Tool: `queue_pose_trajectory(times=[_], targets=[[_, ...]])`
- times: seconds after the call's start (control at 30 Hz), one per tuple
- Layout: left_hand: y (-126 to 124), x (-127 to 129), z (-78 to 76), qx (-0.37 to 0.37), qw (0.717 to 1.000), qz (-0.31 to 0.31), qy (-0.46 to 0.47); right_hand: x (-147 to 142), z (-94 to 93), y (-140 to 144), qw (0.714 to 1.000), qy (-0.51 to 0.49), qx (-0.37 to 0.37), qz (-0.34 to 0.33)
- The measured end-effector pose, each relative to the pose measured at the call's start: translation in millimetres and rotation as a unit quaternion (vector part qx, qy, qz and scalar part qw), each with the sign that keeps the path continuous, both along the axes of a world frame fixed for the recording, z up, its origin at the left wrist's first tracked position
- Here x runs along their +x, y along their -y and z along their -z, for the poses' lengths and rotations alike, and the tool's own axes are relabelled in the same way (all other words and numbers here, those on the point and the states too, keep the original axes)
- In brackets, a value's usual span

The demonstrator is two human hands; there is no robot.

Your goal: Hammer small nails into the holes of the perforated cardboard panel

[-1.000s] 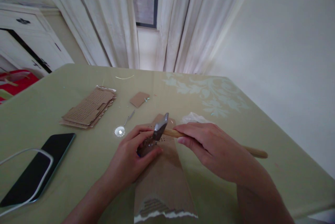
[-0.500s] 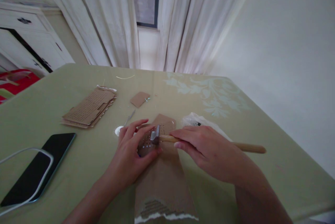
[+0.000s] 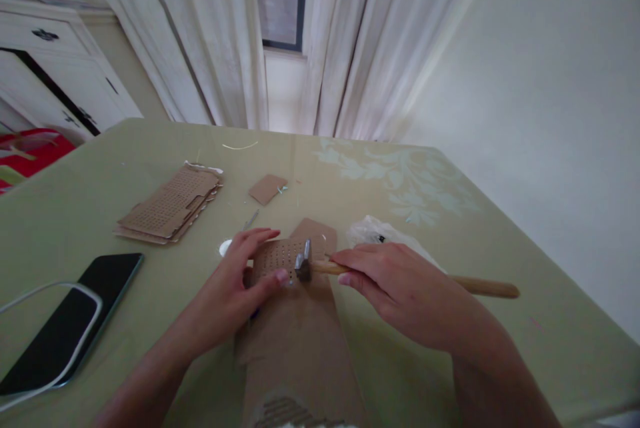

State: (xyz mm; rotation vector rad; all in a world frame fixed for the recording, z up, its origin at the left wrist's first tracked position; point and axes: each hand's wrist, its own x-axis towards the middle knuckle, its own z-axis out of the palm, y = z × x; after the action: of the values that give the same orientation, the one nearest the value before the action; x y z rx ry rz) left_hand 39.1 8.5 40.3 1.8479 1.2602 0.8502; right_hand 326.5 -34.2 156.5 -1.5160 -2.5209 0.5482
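The wooden handle of a hammer (image 3: 303,267) is pinched near its head between the thumb and fingers of the right hand (image 3: 400,291), by which the middle of the handle is hidden. The hammer's head is held at the perforated cardboard (image 3: 274,256); whether contact is made cannot be told. The left hand (image 3: 237,291) is spread, its thumb laid on that sheet, whose left edge is partly covered. A longer cardboard piece (image 3: 310,355) is seen beneath, its torn near end cut off by the frame. A whitish disc (image 3: 225,247) is half hidden behind the left hand. A clear plastic bag (image 3: 365,231) is partly covered by the right hand; its dark mark is too small to be read. On the tabletop (image 3: 500,241), a dark phone (image 3: 65,328) is crossed by a white cable (image 3: 95,301), which is cut off at the left.
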Motion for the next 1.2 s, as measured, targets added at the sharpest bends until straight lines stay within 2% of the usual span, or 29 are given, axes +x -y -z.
queue_pose_trajectory(times=[0.07, 0.17, 0.23, 0.33, 0.57, 0.67, 0.8, 0.93, 1.03, 1.2], targets=[[-15, -9, 7.4, -0.009, 0.998, -0.062, -0.014, 1, 0.1, 0, 1.0, -0.001, -0.002, -0.003], [-35, -20, 23.4, 0.074, 0.975, -0.143, -0.156, 4, -2.3, 0, 1.0, 0.004, -0.007, -0.008], [-43, -23, 33.0, 0.11, 0.955, -0.148, -0.233, 8, -5.2, 0, 1.0, -0.003, -0.013, -0.006], [-46, -21, 40.4, 0.102, 0.948, -0.133, -0.271, 13, -9.3, 1, 1.0, -0.022, -0.008, 0.004], [-41, -25, 36.6, 0.087, 0.932, -0.161, -0.313, 11, -8.9, 0, 1.0, 0.004, -0.015, 0.011], [-40, -31, 35.7, 0.088, 0.936, -0.164, -0.298, 9, -7.0, -2, 1.0, 0.007, -0.022, 0.017], [-40, -29, 27.3, 0.077, 0.958, -0.161, -0.226, 10, -5.0, -3, 1.0, 0.0, -0.023, 0.015], [-23, -10, 5.7, 0.067, 0.991, -0.108, -0.047, 11, -3.7, -4, 0.999, 0.003, -0.032, 0.014], [-2, 8, -9.1, 0.042, 0.995, -0.065, 0.069, 11, -3.0, -4, 0.999, 0.008, -0.04, 0.013], [14, 22, -14.6, 0.027, 0.998, -0.025, 0.057, 11, -2.6, -4, 0.999, 0.017, -0.046, 0.013]])
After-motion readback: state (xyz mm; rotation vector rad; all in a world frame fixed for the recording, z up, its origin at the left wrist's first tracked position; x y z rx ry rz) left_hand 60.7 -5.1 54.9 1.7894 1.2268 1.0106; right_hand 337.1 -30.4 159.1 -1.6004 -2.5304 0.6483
